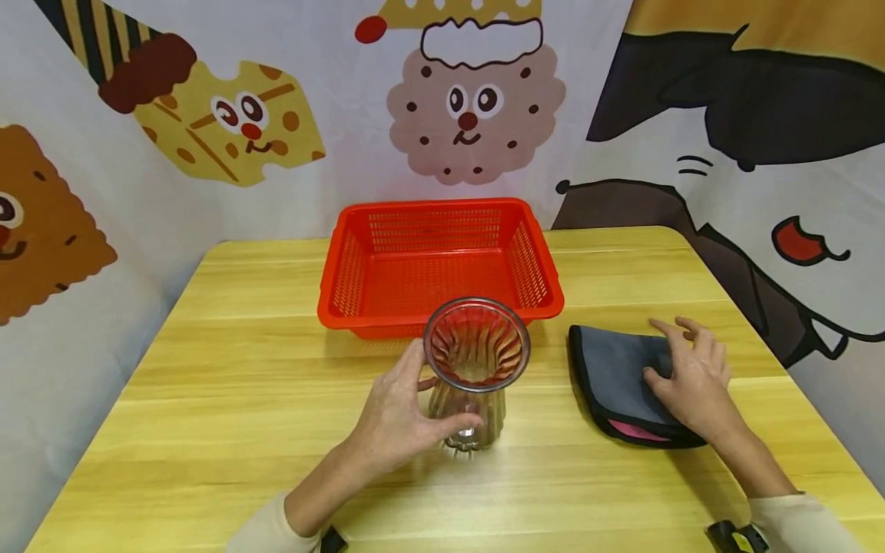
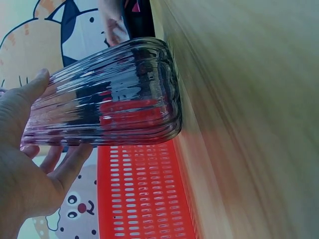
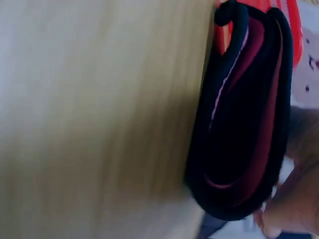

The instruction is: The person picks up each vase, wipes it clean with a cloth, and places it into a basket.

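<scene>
A clear ribbed glass vase (image 1: 477, 399) with a flared rim is upright in front of the basket. My left hand (image 1: 394, 418) holds it from the left side, thumb across the near face and fingers round the back. In the left wrist view, the vase (image 2: 119, 99) has its base at the tabletop; whether it touches is unclear. On the right lies a folded grey fabric pouch (image 1: 615, 369) with black edging and pink lining. Over its right part is my right hand (image 1: 694, 384), fingers loosely bent. The right wrist view shows the pouch's (image 3: 239, 124) layered folds side-on; contact with the fingers is unclear.
A red plastic basket (image 1: 442, 321) with slotted walls stands at the back of the wooden table (image 1: 228, 399), just behind the vase. A cartoon-printed cloth (image 1: 332, 46) hangs behind and beside the table.
</scene>
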Demonstrator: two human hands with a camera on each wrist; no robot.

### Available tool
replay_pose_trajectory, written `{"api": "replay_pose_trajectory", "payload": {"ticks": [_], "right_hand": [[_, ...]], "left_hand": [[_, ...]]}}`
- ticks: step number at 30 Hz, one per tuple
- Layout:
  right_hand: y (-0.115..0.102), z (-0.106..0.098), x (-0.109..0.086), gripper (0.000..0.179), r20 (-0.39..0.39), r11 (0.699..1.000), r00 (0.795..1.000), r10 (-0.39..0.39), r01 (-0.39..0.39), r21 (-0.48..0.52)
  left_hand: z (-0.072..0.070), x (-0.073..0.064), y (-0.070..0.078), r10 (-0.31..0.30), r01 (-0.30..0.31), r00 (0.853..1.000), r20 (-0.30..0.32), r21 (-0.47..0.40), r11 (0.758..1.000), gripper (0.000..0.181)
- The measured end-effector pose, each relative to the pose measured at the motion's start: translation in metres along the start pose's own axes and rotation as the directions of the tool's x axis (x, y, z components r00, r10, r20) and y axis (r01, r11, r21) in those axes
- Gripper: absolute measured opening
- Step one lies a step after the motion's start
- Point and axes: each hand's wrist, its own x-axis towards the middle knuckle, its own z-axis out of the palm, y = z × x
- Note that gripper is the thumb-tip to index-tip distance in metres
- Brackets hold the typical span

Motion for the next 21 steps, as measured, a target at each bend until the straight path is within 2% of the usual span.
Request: {"api": "replay_pose_trajectory", "payload": {"ticks": [1,3,6,9,13,17,21], "right_hand": [[-0.004,0.001,-0.001,0.060,-0.002,0.998,0.998,-0.061,0.061,-0.021],[-0.010,0.003,-0.003,0.047,0.052,0.985,0.984,-0.168,0.170,-0.031],[-0.017,0.008,-0.005,0.046,0.193,0.970,0.953,-0.234,0.242,-0.023],[-0.022,0.011,-0.007,0.053,0.315,0.977,0.929,-0.196,0.213,-0.020],[-0.032,0.015,-0.009,0.055,0.402,0.986,0.904,-0.148,0.164,-0.006],[-0.043,0.019,-0.011,0.057,0.448,0.984,0.878,-0.166,0.174,0.023],[-0.047,0.018,-0.012,0.055,0.440,0.978,0.874,-0.206,0.197,0.067]], "left_hand": [[0.000,0.000,0.000,0.006,-0.006,1.000,-0.002,0.007,1.000,0.099],[0.000,0.000,0.001,0.008,-0.008,1.000,-0.002,0.010,1.000,0.100],[0.001,0.001,0.001,0.012,-0.012,1.000,-0.001,0.007,1.000,0.100],[0.002,0.000,0.000,0.010,-0.010,1.000,0.005,0.004,1.000,0.100],[0.002,-0.001,0.000,-0.010,0.010,1.000,0.011,0.027,1.000,0.101],[0.001,-0.002,-0.001,-0.027,0.027,0.999,0.023,0.002,1.000,0.101],[-0.001,-0.001,-0.002,-0.018,0.020,0.999,0.039,-0.041,0.999,0.101]]}}
